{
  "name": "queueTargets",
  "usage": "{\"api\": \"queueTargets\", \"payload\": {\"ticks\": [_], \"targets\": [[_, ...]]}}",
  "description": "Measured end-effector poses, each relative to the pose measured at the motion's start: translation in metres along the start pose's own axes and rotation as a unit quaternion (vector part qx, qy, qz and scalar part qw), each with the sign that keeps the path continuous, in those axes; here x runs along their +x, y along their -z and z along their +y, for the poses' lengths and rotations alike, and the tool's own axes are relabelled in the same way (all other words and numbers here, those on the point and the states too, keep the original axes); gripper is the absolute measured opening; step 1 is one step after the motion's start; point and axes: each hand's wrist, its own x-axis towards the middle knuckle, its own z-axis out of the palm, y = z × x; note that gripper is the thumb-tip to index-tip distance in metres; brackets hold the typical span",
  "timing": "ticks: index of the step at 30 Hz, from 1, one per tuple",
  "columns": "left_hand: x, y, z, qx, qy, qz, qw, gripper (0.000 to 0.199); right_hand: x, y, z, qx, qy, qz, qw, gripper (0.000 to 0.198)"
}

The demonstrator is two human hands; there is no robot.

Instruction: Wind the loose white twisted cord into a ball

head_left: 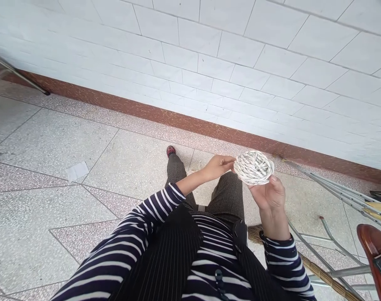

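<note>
An oval bundle of whitish twisted rope (253, 168), its strands wound and crossing over each other, is held up in front of my thighs. My right hand (270, 193) cups it from below and on the right, with the thumb pressed on its lower right edge. At the bundle's left edge, my left hand (221, 166) has its fingers pinched together on the rope. The rope hides some of the fingertips of both hands. Past my left wrist, a little loose pale strand (196, 168) shows near my leg.
A tiled white wall (184, 71) rises ahead. On the right are metal crutches (334, 184), a chair with a brown wooden part (370, 246) and a broom (328, 281). White paper (77, 171) lies on the floor at left; a metal leg (24, 75) stands beyond it.
</note>
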Motion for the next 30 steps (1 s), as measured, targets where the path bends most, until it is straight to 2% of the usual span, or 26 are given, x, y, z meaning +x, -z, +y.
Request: {"api": "queueTargets", "payload": {"ticks": [5,10,14,21,26,30], "targets": [[-0.023,0.000,-0.006,-0.025,0.059,-0.049,0.997,0.028,-0.010,0.014,0.004,0.012,-0.001,-0.014,1.000,0.078],[-0.046,0.001,-0.014,0.013,0.122,-0.012,0.992,0.026,-0.018,0.018,0.009,0.008,-0.036,-0.042,0.998,0.085],[-0.047,-0.002,-0.010,-0.002,0.117,-0.011,0.993,0.021,-0.018,0.016,0.015,0.017,-0.041,-0.030,0.999,0.084],[-0.054,-0.008,-0.013,-0.082,0.089,-0.027,0.992,0.039,-0.020,0.017,0.013,0.037,-0.030,-0.027,0.998,0.081],[-0.070,-0.005,-0.025,-0.105,0.119,-0.019,0.987,0.033,-0.022,0.021,0.015,0.059,-0.042,-0.013,0.997,0.081],[-0.072,0.004,-0.021,-0.079,0.123,-0.001,0.989,0.024,-0.021,0.021,0.018,0.055,-0.047,-0.013,0.997,0.085]]}}
